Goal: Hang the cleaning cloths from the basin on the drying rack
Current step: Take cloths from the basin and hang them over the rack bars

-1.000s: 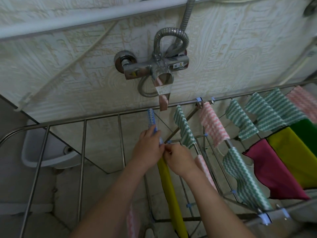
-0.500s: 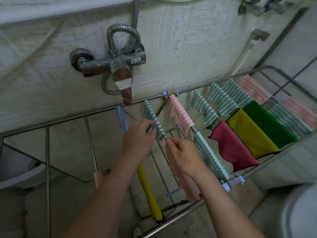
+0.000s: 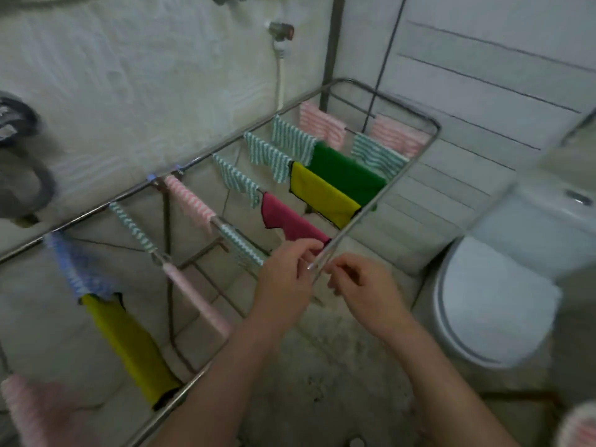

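Observation:
A steel drying rack (image 3: pixel 396 171) stands along the wall with several cloths over its bars. Among them are a magenta cloth (image 3: pixel 290 221), a yellow cloth (image 3: pixel 322 191), a green cloth (image 3: pixel 345 172), green-striped cloths (image 3: pixel 238 182) and pink-striped cloths (image 3: pixel 190 201). To the left hang a blue cloth (image 3: pixel 77 269) and a second yellow cloth (image 3: pixel 129 343). My left hand (image 3: pixel 287 275) is at the front rail, its fingertips pinching the magenta cloth's lower corner. My right hand (image 3: pixel 364 285) is just right of the rail with curled fingers; blur hides any grip. The basin is out of view.
A white toilet (image 3: pixel 493 301) with its lid down stands close to the right of the rack. A pink-striped cloth (image 3: pixel 29 411) shows at the bottom left corner. A hose fitting (image 3: pixel 280 30) sits on the wall above the rack. The floor below is bare concrete.
The view has swung right, away from the tap. Both hands have left the green-striped and pink cloths in the middle and moved right to the front rail by the magenta cloth.

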A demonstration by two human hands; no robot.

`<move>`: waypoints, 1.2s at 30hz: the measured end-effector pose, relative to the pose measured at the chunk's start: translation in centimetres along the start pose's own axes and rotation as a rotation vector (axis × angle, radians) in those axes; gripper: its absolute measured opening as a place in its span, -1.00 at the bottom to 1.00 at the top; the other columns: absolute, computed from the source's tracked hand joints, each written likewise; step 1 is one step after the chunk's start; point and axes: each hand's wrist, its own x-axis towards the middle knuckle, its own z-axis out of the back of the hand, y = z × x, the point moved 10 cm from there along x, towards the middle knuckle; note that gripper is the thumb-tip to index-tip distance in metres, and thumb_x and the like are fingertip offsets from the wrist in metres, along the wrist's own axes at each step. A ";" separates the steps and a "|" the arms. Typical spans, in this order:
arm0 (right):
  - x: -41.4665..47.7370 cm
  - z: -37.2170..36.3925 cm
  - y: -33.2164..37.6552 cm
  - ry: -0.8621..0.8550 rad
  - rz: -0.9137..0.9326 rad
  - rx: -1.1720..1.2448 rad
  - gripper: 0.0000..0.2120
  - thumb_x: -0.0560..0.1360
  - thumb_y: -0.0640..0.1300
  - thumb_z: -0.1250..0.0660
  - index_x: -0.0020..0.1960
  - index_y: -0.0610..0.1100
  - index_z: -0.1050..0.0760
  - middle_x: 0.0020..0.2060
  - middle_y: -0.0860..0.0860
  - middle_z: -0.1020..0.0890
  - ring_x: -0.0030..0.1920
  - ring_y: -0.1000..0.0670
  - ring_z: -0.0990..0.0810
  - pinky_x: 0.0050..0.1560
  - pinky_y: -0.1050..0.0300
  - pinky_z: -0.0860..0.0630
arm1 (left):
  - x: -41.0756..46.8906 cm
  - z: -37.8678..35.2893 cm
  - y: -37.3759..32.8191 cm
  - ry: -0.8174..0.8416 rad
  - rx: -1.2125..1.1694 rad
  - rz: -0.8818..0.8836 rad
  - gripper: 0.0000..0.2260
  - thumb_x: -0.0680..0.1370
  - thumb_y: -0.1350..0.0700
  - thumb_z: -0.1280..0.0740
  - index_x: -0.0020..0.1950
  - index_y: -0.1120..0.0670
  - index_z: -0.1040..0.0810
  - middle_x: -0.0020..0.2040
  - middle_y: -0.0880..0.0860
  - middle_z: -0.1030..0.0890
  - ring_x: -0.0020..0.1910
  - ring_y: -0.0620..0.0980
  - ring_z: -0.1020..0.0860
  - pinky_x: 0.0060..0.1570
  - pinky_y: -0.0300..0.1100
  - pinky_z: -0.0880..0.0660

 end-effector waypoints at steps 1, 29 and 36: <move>-0.7 1.7 -1.7 -0.013 -0.035 0.025 -0.84 0.53 -0.19 -0.26 -0.17 -0.05 -0.58 -0.34 0.06 -0.63 -0.31 0.07 -0.58 -0.21 0.05 -0.51 | 0.0 -2.2 -1.3 0.045 0.000 -0.020 -0.73 0.52 0.23 -0.18 0.12 0.03 -0.57 -0.07 -0.03 -0.57 -0.10 -0.13 -0.50 -0.13 -0.27 -0.45; -40.1 16.0 -51.9 -0.352 -1.249 0.090 -0.36 0.43 -0.13 -0.36 0.46 -0.01 -0.22 0.24 -0.22 -0.45 0.15 -0.28 -0.52 0.14 -0.03 -0.45 | -28.8 -59.5 -12.4 1.500 0.887 -0.846 -0.75 0.54 0.20 -0.22 0.18 0.13 -0.57 0.20 0.14 -0.55 0.24 0.17 -0.43 0.28 0.03 -0.29; -42.7 17.5 -53.6 -0.593 -1.217 0.540 -0.81 0.52 -0.17 -0.33 -0.16 -0.23 -0.67 -0.36 -0.07 -0.67 -0.41 0.12 -0.51 -0.43 0.34 -0.38 | -28.3 -62.1 -11.2 1.414 0.581 -0.419 -0.70 0.53 0.05 -0.26 0.25 0.06 -0.47 0.02 0.03 -0.60 -0.03 0.02 -0.57 -0.06 -0.25 -0.49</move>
